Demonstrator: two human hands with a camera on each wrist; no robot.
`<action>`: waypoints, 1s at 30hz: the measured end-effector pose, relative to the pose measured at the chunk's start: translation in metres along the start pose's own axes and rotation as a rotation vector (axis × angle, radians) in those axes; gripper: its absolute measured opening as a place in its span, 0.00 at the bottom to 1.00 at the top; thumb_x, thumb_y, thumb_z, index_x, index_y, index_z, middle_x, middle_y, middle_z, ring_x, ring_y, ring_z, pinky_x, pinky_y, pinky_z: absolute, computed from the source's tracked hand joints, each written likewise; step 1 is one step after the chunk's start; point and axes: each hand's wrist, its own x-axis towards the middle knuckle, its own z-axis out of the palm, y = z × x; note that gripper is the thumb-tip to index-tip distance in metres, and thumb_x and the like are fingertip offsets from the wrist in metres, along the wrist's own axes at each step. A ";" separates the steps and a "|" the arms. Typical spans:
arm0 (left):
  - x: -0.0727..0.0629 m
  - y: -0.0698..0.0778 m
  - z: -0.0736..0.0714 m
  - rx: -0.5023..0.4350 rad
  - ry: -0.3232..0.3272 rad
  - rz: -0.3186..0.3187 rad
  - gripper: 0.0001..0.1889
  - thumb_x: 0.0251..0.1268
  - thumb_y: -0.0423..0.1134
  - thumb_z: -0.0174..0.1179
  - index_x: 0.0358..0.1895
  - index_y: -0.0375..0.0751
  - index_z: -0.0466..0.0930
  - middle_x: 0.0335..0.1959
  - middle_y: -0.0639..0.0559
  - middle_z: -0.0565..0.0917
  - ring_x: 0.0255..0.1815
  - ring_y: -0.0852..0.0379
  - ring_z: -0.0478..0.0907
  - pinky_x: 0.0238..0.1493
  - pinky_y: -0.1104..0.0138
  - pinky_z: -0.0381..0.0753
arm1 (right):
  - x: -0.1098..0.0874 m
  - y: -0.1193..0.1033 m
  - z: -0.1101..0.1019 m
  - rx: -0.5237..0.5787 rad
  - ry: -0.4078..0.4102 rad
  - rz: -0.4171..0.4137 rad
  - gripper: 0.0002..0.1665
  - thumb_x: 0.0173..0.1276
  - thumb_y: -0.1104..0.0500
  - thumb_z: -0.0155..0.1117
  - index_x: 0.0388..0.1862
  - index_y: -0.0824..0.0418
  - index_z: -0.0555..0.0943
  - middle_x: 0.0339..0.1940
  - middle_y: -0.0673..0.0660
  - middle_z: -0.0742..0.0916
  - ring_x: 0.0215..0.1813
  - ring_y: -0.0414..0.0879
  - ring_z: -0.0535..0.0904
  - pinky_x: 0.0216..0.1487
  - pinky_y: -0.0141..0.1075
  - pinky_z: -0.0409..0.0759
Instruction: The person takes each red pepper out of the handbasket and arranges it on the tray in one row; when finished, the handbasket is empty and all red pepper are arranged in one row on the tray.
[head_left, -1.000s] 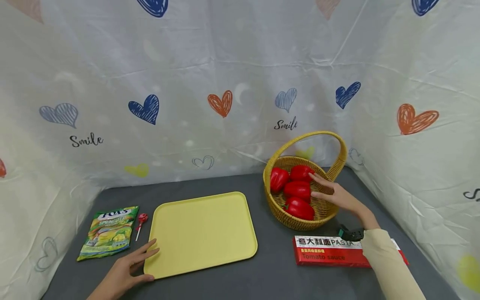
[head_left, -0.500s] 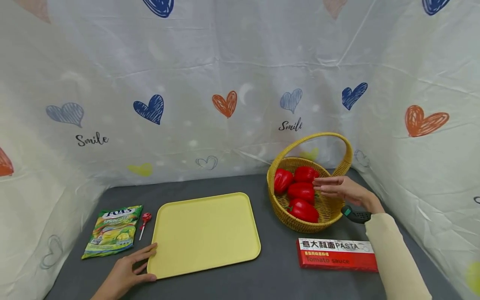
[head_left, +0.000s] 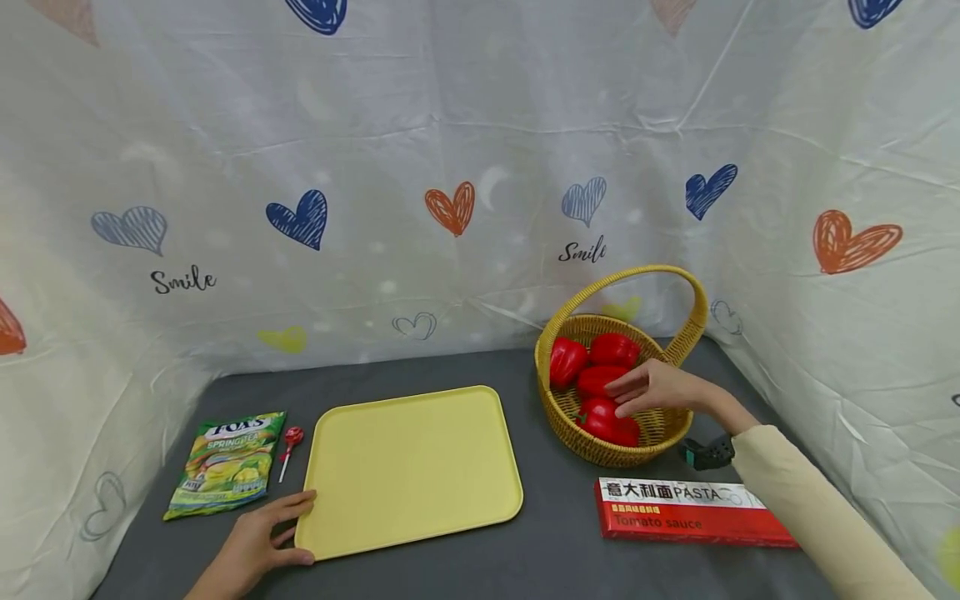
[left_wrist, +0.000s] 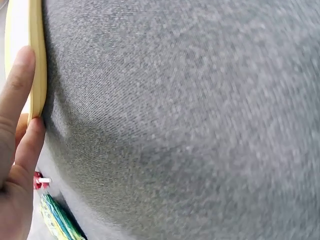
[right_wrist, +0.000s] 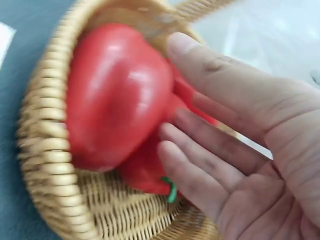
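A yellow tray (head_left: 412, 475) lies on the grey cloth. At its near left corner my left hand (head_left: 253, 542) grips the edge, fingers on the left side and thumb on the front rim. The left wrist view shows two fingertips right at the tray's rim (left_wrist: 38, 75). To the right stands a yellow woven basket (head_left: 577, 450) with several red bell peppers (head_left: 603, 421) in it. My right hand (head_left: 656, 390) reaches over its right side, fingers spread and bent toward the peppers, holding nothing. Up close, one large red bell pepper (right_wrist: 117, 95) lies beyond my fingertips.
Left of the tray lie a green candy bag (head_left: 225, 467) and a red lollipop (head_left: 291, 442). A red pasta box (head_left: 690, 521) lies in front of the basket, below my right forearm. The basket's tall handle (head_left: 637, 273) arches over it; a patterned curtain (head_left: 360, 208) hangs behind.
My right hand dipped from the basket's right part toward the nearer peppers, its fingers now over them. My left hand keeps its place at the tray corner. The camera view shifted slightly.
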 end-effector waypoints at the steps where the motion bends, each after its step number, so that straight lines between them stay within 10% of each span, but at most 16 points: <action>1: 0.001 0.001 -0.001 0.029 -0.003 0.018 0.43 0.34 0.51 0.75 0.55 0.22 0.77 0.60 0.30 0.74 0.57 0.30 0.70 0.41 0.69 0.82 | 0.001 -0.002 0.002 -0.050 0.002 -0.007 0.31 0.62 0.58 0.70 0.59 0.76 0.75 0.55 0.71 0.81 0.52 0.58 0.82 0.48 0.38 0.81; 11: 0.005 0.006 -0.006 0.169 -0.033 0.135 0.36 0.36 0.51 0.75 0.46 0.23 0.81 0.53 0.30 0.78 0.50 0.32 0.76 0.37 0.67 0.83 | 0.008 -0.014 0.018 -0.431 0.055 -0.134 0.32 0.56 0.50 0.74 0.53 0.71 0.81 0.44 0.61 0.88 0.41 0.49 0.85 0.40 0.37 0.83; 19: 0.003 0.001 -0.009 0.219 -0.064 0.239 0.24 0.43 0.53 0.72 0.38 0.35 0.87 0.49 0.31 0.81 0.47 0.64 0.80 0.36 0.72 0.81 | 0.015 -0.023 0.031 -0.582 0.114 -0.111 0.34 0.50 0.48 0.78 0.50 0.70 0.83 0.17 0.48 0.82 0.22 0.34 0.65 0.26 0.28 0.67; 30: 0.004 -0.003 -0.010 0.167 -0.092 0.252 0.25 0.45 0.52 0.71 0.40 0.32 0.87 0.49 0.30 0.81 0.49 0.63 0.79 0.36 0.73 0.81 | 0.009 -0.013 0.024 -0.474 0.109 -0.061 0.33 0.52 0.48 0.77 0.52 0.66 0.83 0.17 0.44 0.80 0.23 0.35 0.69 0.26 0.27 0.68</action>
